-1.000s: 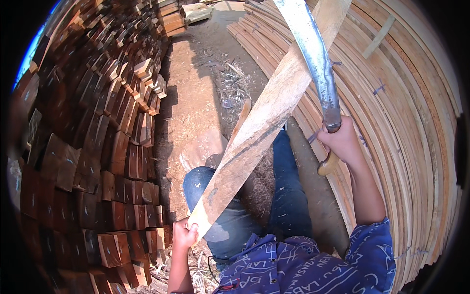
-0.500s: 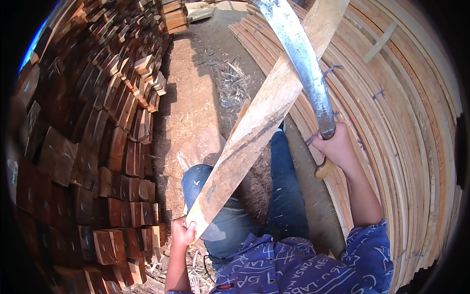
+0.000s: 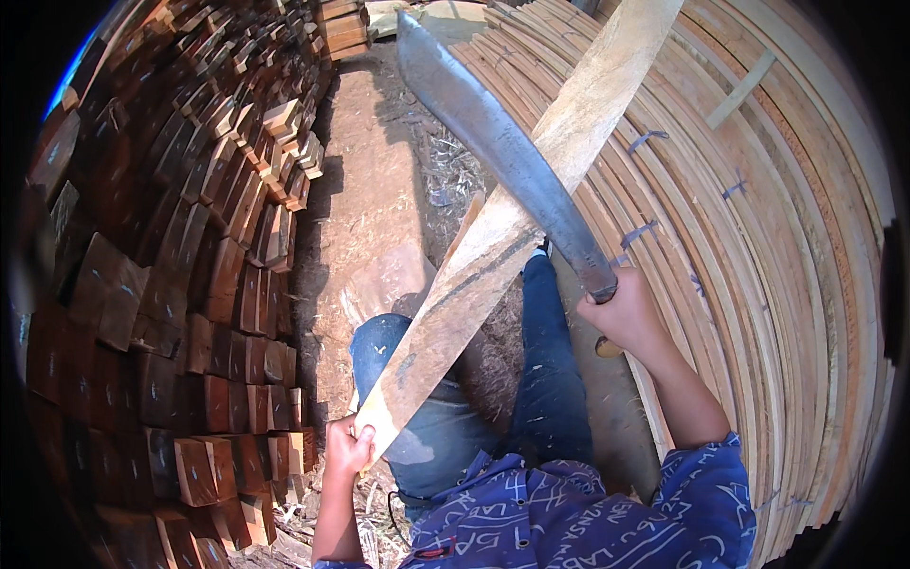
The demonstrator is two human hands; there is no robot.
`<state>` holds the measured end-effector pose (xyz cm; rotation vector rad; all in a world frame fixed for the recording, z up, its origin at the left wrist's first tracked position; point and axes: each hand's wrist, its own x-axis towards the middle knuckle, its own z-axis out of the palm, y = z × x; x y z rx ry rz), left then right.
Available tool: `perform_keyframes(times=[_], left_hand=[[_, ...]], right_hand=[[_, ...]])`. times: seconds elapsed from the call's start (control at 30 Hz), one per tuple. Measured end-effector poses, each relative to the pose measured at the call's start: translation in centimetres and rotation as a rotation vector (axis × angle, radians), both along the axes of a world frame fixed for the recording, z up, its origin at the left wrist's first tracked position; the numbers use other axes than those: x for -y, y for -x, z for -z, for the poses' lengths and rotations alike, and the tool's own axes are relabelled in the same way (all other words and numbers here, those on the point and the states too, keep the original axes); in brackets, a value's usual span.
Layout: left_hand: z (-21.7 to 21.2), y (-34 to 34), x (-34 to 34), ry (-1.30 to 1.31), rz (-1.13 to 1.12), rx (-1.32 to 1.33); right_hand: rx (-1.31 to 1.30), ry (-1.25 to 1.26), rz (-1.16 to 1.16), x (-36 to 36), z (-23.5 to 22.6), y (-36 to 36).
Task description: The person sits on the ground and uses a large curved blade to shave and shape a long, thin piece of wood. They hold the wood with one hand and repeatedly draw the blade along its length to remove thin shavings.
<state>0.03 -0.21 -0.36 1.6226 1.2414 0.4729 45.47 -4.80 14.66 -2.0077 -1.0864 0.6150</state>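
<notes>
A long, pale wooden plank [image 3: 445,322] slants from my lap up to the far right, its near end in my closed left hand [image 3: 348,446]. My left thumb lies on the plank's face. In my right hand [image 3: 626,308] I grip a machete [image 3: 502,147] by its handle; the yellowish handle butt shows below the fist. The broad, curved grey blade points up and to the left and crosses over the plank around its middle. Whether the blade touches the wood I cannot tell.
Stacked dark wood blocks [image 3: 213,360] form a wall on my left. On my right lie long planks [image 3: 758,275] in bundles tied with strips. My bent knee [image 3: 381,346] is under the plank. Wood shavings [image 3: 445,166] litter the ground ahead, near a flat wood block [image 3: 389,280].
My right hand has come down and left, and the machete has swung left so its whole blade is in view. The plank in my left hand has barely shifted.
</notes>
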Motion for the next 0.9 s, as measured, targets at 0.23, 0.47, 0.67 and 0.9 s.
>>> perform_keyframes(times=[0.23,0.47,0.67,0.9], left_hand=[[-0.1,0.7,-0.1,0.025,-0.010,0.019],[-0.5,-0.5,0.1,0.106,-0.033,0.134],[0.1,0.1,0.2,0.041,-0.012,0.096],[-0.3,-0.6,-0.2,-0.001,0.003,0.043]], right_hand=[[-0.041,-0.057,0.004,-0.2,0.5,-2.1],[0.087,0.010,-0.152,0.9,1.6,1.8],[0.110,-0.056,-0.163,-0.3,-0.6,1.3],[0.060,-0.058,-0.082,-1.4,0.8,3.2]])
